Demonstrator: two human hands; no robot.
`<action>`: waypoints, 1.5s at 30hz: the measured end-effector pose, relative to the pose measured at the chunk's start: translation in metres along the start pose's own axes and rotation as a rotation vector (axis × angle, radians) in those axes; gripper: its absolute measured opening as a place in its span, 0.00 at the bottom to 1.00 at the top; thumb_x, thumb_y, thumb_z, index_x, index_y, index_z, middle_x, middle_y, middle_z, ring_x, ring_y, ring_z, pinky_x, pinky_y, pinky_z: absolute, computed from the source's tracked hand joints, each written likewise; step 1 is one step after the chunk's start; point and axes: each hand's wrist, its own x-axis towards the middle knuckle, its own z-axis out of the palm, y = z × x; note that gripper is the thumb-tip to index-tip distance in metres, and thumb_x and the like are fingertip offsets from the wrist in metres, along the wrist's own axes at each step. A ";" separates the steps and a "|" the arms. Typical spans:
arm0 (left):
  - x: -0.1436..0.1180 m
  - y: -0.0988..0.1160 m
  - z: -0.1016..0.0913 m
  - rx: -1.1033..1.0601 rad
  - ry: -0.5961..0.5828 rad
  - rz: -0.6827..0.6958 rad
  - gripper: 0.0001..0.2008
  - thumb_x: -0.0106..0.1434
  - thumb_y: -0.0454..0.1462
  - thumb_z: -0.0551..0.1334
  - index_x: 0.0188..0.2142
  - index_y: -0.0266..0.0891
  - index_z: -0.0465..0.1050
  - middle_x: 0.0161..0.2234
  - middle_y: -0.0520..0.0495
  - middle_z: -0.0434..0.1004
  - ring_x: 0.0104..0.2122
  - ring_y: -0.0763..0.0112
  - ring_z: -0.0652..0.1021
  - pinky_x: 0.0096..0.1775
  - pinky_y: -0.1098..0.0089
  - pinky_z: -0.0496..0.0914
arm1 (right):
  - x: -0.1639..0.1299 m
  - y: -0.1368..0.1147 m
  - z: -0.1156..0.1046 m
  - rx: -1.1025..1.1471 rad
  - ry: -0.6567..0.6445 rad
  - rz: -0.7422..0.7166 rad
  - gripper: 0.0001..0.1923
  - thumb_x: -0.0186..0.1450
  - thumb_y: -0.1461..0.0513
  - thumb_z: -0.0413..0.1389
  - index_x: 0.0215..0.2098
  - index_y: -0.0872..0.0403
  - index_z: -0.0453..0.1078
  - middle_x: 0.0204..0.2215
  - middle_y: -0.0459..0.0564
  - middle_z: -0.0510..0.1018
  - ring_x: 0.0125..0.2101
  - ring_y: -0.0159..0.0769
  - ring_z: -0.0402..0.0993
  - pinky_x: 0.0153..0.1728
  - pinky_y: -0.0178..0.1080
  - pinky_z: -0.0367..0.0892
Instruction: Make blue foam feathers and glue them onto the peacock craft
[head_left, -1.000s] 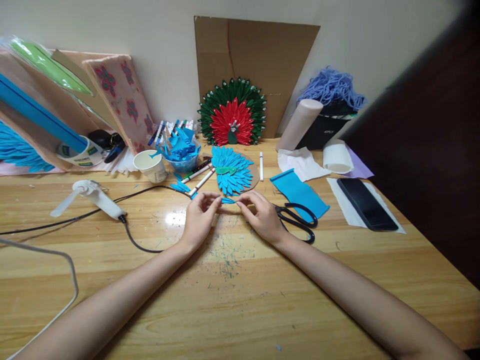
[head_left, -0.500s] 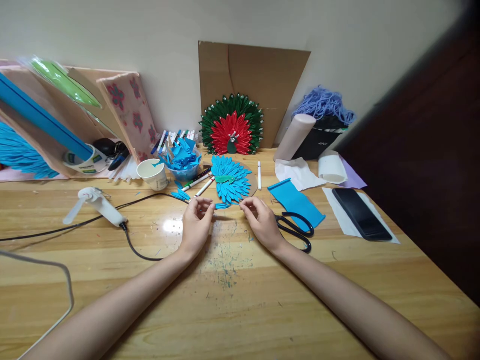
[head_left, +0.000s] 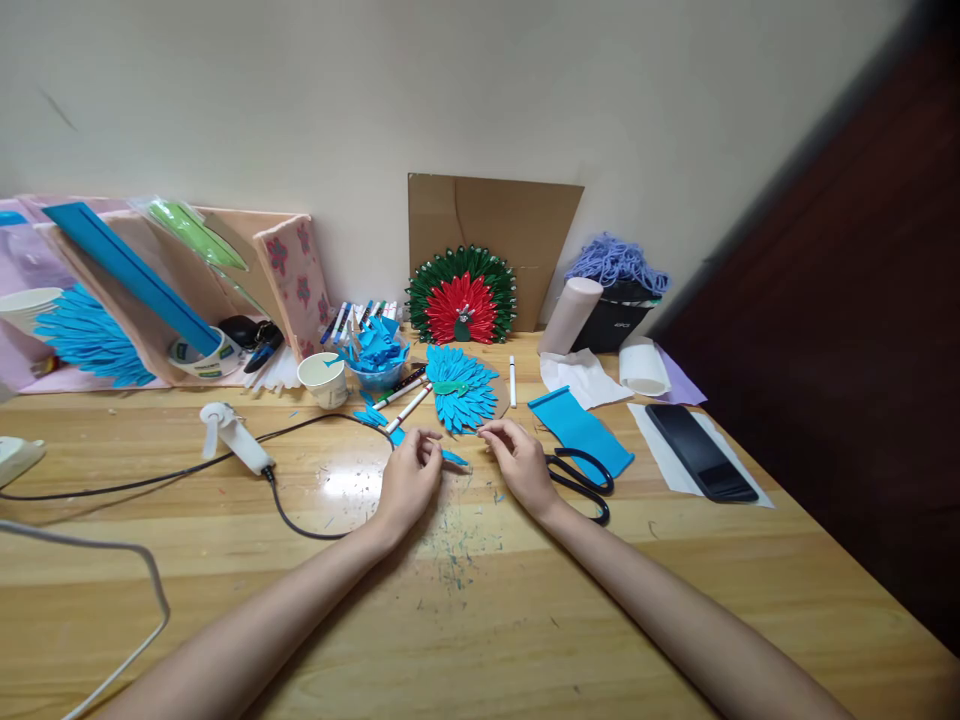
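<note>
My left hand [head_left: 411, 482] is closed, thumb against fingers, on a slim blue paper petal [head_left: 454, 458] whose tip points right. Across a small gap, my right hand [head_left: 519, 468] is pinched; anything between its fingertips is too small to make out. Just beyond both hands lies a blue layered paper peacock [head_left: 472, 400] with a green body, on a round cardboard base [head_left: 501, 398]. Black-handled scissors [head_left: 581, 470] rest beside my right hand, partly under a blue paper strip [head_left: 581, 430]. Loose blue petals [head_left: 370, 412] lie beyond my left hand.
A paper cup [head_left: 322, 380], a bowl of blue scraps [head_left: 377, 375] and markers [head_left: 409, 408] stand or lie behind my left hand. A small white fan [head_left: 236, 440] with a black cable is at left. A phone [head_left: 701, 452] lies right. A red-green peacock [head_left: 462, 300] leans on cardboard [head_left: 525, 220].
The view has tilted up, so the scene sits lower in the picture. My hands have drawn slightly apart, and the blue petal in my left hand now slants down to the right.
</note>
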 end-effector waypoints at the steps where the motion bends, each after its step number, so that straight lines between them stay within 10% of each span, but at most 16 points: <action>1: 0.000 0.000 0.000 0.004 0.003 0.001 0.08 0.59 0.39 0.55 0.36 0.38 0.68 0.25 0.50 0.72 0.26 0.70 0.73 0.30 0.72 0.64 | 0.000 0.000 0.000 0.001 0.001 0.006 0.10 0.63 0.58 0.50 0.33 0.54 0.69 0.33 0.52 0.76 0.34 0.38 0.72 0.35 0.40 0.69; 45: -0.001 -0.001 -0.001 0.053 -0.059 0.016 0.07 0.59 0.36 0.53 0.36 0.38 0.67 0.25 0.51 0.71 0.26 0.71 0.73 0.30 0.72 0.64 | 0.004 -0.003 0.000 0.233 -0.004 0.117 0.09 0.58 0.58 0.57 0.29 0.54 0.75 0.30 0.51 0.79 0.34 0.38 0.75 0.36 0.38 0.69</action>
